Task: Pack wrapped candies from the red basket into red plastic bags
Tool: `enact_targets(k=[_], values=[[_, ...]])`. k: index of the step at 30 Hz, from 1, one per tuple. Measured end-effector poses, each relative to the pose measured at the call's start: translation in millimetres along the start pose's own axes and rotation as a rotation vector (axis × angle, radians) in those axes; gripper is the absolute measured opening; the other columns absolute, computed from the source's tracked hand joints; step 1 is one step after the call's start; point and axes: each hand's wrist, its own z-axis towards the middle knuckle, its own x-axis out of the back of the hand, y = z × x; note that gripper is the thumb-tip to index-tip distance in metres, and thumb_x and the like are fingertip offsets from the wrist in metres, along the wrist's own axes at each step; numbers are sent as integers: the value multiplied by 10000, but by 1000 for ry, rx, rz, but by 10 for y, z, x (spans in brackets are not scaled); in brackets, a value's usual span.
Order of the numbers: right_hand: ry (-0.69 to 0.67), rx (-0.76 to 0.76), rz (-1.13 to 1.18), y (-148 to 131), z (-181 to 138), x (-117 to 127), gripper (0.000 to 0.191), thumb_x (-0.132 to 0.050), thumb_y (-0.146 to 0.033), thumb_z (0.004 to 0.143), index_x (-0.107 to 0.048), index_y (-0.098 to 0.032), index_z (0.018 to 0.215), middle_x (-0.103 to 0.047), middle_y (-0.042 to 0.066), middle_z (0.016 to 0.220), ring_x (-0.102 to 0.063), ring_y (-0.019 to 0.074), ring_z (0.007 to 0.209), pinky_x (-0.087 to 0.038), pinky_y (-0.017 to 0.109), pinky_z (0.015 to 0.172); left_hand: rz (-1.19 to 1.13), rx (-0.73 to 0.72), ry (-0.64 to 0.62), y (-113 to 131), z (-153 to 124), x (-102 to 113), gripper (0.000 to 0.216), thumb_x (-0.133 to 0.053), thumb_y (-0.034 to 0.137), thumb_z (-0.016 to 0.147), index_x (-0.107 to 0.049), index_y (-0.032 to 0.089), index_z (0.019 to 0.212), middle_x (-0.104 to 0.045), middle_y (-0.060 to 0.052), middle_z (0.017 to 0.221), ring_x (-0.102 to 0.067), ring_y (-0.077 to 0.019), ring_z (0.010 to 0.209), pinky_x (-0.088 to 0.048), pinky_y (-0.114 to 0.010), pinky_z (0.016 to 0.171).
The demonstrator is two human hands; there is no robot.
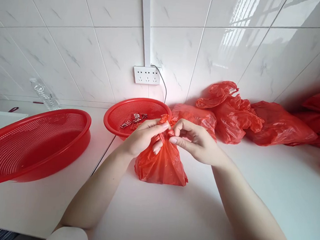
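Note:
A filled red plastic bag [162,166] stands upright on the white table in front of me, its neck gathered and twisted. Wrapped around that neck is my left hand [146,135], thumb laid along the top of the gathers. From the other side my right hand [193,139] pinches a piece of the bag's top between thumb and bent fingers. What the bag contains cannot be made out through the plastic. Just behind the left hand sits a round red basket [113,112] holding several small wrapped packets [136,119].
A larger red basket [85,132] stands at the left, near a white tray [21,115] and a clear plastic bottle [44,94]. Along the wall at the right lie several red bags [232,118]. A power strip [147,75] with a cable is on the tiled wall.

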Motion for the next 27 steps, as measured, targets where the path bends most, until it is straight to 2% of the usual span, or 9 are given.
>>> enact_targets(k=[3, 6, 11, 13, 17, 20, 22, 25, 27], values=[[77, 41, -56, 20, 5, 52, 187, -637, -316, 879, -500, -206, 815, -495, -12, 776, -462, 119, 688, -424, 272, 629, -7, 27, 79, -19, 10, 19, 234, -494, 399, 933, -587, 190, 885, -454, 65, 494, -407, -65, 354, -391, -204, 403], [173, 83, -86, 57, 23, 80, 179, -661, -311, 861, -524, -206, 817, -548, 10, 832, -527, 144, 777, -465, 301, 710, -18, 32, 63, -10, -8, 14, 231, -449, 418, 952, -552, 212, 932, -423, 77, 441, -385, -71, 339, -344, -184, 377], [295, 158, -31, 73, 25, 26, 189, -685, -282, 842, -508, -219, 821, -586, 3, 797, -588, 148, 746, -518, 311, 695, -30, 36, 66, -38, 20, -5, 230, -476, 427, 943, -523, 205, 901, -558, 39, 530, -445, -68, 357, -361, -191, 405], [255, 211, -116, 22, -10, 13, 159, -683, -246, 840, -526, -224, 838, -613, 6, 809, -607, 152, 751, -529, 317, 708, -50, 35, 98, -57, 51, 26, 230, -505, 416, 930, -560, 193, 915, -563, 30, 566, -480, -70, 404, -391, -197, 440], [-25, 269, -333, -94, -85, 20, 58, -601, -176, 883, -581, -230, 872, -658, 8, 848, -615, 140, 742, -518, 286, 662, -12, 14, 57, -28, 65, 94, 224, -587, 382, 881, -620, 161, 894, -612, -12, 709, -530, -77, 541, -426, -202, 503], [-80, 273, -373, -107, -81, 18, 27, -618, -221, 879, -597, -234, 888, -660, 8, 846, -606, 141, 727, -517, 289, 665, 282, -124, -58, 55, -5, 93, 150, -685, 280, 792, -601, 176, 858, -643, -28, 819, -587, -117, 691, -472, -240, 628], [6, 261, -353, -71, -46, 4, 83, -655, -285, 859, -602, -228, 885, -651, 26, 878, -606, 161, 772, -524, 318, 726, 595, -248, -70, 108, -77, 71, 168, -688, 197, 750, -581, 200, 881, -644, -15, 846, -596, -137, 754, -460, -249, 660], [170, 160, -175, 29, 21, -38, 130, -575, -339, 917, -595, -223, 970, -624, 69, 1111, -599, 195, 1008, -508, 366, 879, 1075, -433, 72, 120, -156, 47, 171, -587, 128, 780, -567, 229, 916, -636, 10, 810, -574, -136, 716, -413, -252, 628], [153, 45, 18, 102, 54, -73, 206, -485, -352, 965, -565, -239, 1118, -557, 74, 1283, -579, 188, 1091, -509, 370, 906, 1295, -605, 178, 75, -153, 55, 164, -524, 102, 812, -580, 231, 896, -636, -1, 809, -574, -141, 712, -403, -264, 626]])
